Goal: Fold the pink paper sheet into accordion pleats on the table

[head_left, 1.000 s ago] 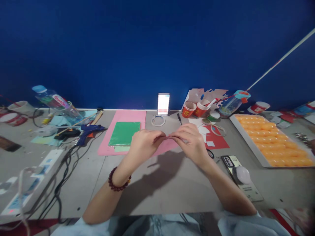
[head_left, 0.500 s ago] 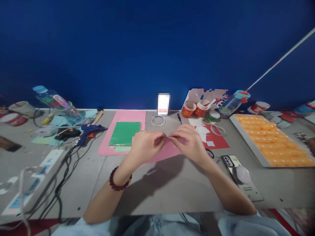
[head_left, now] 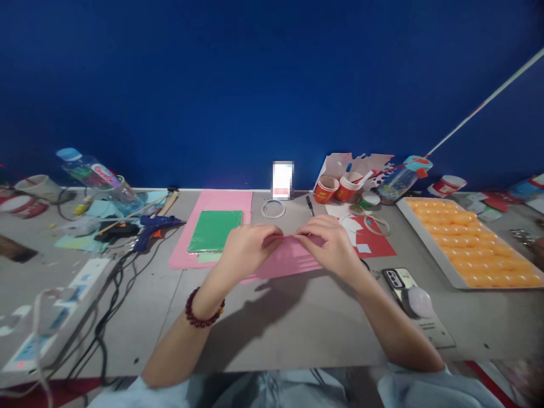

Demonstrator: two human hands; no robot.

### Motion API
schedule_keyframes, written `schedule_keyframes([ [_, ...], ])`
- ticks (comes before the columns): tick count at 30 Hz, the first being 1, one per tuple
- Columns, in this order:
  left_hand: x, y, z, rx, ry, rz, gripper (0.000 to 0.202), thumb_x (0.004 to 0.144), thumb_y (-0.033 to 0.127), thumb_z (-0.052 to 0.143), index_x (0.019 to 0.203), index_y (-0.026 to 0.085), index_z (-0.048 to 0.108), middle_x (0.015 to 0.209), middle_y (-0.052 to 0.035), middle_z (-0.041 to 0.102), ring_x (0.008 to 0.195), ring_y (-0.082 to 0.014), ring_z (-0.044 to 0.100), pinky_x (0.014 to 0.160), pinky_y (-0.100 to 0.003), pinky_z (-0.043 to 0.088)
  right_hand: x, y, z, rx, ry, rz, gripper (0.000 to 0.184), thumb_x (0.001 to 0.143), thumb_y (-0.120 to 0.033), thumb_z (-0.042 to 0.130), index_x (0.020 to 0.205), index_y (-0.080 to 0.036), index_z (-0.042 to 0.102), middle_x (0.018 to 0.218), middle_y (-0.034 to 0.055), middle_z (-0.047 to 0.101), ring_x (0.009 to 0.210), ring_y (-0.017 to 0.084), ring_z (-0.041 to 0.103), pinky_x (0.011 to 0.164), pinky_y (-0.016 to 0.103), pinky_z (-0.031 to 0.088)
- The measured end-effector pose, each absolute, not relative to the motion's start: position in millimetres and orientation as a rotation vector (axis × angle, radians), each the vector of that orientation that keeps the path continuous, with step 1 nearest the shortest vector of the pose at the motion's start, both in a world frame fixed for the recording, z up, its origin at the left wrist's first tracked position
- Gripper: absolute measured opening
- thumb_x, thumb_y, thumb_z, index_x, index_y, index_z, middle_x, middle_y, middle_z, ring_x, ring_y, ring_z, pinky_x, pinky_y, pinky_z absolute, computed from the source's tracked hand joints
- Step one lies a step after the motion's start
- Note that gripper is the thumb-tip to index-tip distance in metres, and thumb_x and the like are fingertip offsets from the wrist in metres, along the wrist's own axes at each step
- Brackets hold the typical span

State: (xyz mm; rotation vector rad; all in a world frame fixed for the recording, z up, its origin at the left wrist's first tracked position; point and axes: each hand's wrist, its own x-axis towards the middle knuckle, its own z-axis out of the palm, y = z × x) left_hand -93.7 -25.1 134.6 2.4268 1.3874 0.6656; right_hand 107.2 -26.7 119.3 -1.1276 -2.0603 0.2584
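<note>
Between my two hands a sheet of pink paper (head_left: 289,262) is held by its upper edge and hangs over the grey table. My left hand (head_left: 251,245) pinches that edge with thumb and fingers, a dark beaded bracelet (head_left: 204,309) on its wrist. A short way to the right, my right hand (head_left: 325,243) grips the same edge in a pinch. The fingertips are a little apart, with a strip of pink showing between them. Behind my left hand lies a green paper pack (head_left: 216,229) on a larger pink sheet (head_left: 185,252).
Left are a blue glue gun (head_left: 155,226), a plastic bottle (head_left: 100,177), cables and a power strip (head_left: 63,314). Right are red paper cups (head_left: 326,190), red paper (head_left: 376,243), a phone (head_left: 419,309) and a tray of orange balls (head_left: 471,241). A tape ring (head_left: 272,209) lies behind my hands.
My hands have moved slightly apart along the paper's edge, the left one leftward. More of the pink edge shows between the fingertips.
</note>
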Motion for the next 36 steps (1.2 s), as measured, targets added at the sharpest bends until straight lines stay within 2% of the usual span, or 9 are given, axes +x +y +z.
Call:
schedule_keyframes([
  [7,-93.4,-23.9,135.1,2.406,1.427,0.614,0.021,0.089,0.025,0.054,0.082,0.024,0.073,0.075,-0.0002,0.074,0.064,-0.0146,0.064,0.053,-0.023,0.034,108.6,-25.4,119.7,-1.144,-2.076,0.291,0.012,0.086,-0.024,0.062,0.075,-0.022,0.068,0.071,0.0009,0.069,0.074,0.018,0.058,0.075,0.034,0.039],
  [10,-93.0,-23.9,133.9,2.423,1.408,0.617,0.022,0.089,0.025,0.053,0.083,0.024,0.074,0.076,-0.0006,0.074,0.065,-0.0148,0.064,0.053,-0.024,0.034,107.6,-26.3,118.5,-1.149,-2.122,0.275,0.012,0.088,-0.024,0.058,0.082,-0.023,0.069,0.075,0.0019,0.069,0.077,0.019,0.058,0.078,0.035,0.039],
  [12,-92.5,-24.6,133.6,2.441,1.399,0.618,0.024,0.09,0.026,0.052,0.082,0.023,0.074,0.074,-0.0014,0.074,0.063,-0.0149,0.063,0.053,-0.024,0.033,106.0,-27.5,117.8,-1.142,-2.154,0.235,0.011,0.089,-0.025,0.057,0.086,-0.023,0.068,0.077,0.0021,0.069,0.079,0.019,0.058,0.082,0.037,0.038],
  [16,-90.8,-26.1,133.2,2.454,1.37,0.627,0.025,0.091,0.028,0.051,0.081,0.023,0.074,0.073,-0.0014,0.074,0.063,-0.0146,0.063,0.053,-0.024,0.033,102.9,-30.0,118.6,-1.159,-2.18,0.162,0.011,0.088,-0.028,0.059,0.081,-0.024,0.066,0.08,0.0012,0.069,0.085,0.02,0.058,0.094,0.043,0.033],
  [23,-90.2,-26.3,134.1,2.431,1.338,0.625,0.023,0.09,0.024,0.051,0.083,0.023,0.073,0.076,-0.0012,0.074,0.064,-0.0146,0.064,0.054,-0.024,0.037,105.5,-27.5,116.7,-1.127,-2.155,0.201,0.018,0.09,-0.027,0.057,0.077,-0.023,0.069,0.072,0.0025,0.066,0.078,0.02,0.056,0.076,0.035,0.038],
  [31,-91.3,-26.1,135.7,2.392,1.308,0.577,0.022,0.089,0.024,0.052,0.083,0.022,0.073,0.078,-0.0031,0.074,0.068,-0.0166,0.065,0.057,-0.025,0.04,108.8,-25.6,116.9,-1.167,-2.182,0.292,0.016,0.088,-0.022,0.058,0.076,-0.021,0.068,0.073,0.0026,0.066,0.076,0.019,0.054,0.072,0.033,0.038],
  [36,-93.5,-23.6,132.3,2.369,1.299,0.552,0.023,0.086,0.019,0.051,0.083,0.022,0.074,0.078,-0.0033,0.074,0.069,-0.0171,0.065,0.058,-0.025,0.041,108.1,-26.3,120.4,-1.158,-2.201,0.417,0.014,0.087,-0.029,0.061,0.078,-0.021,0.068,0.076,0.0017,0.068,0.074,0.017,0.056,0.071,0.031,0.039],
])
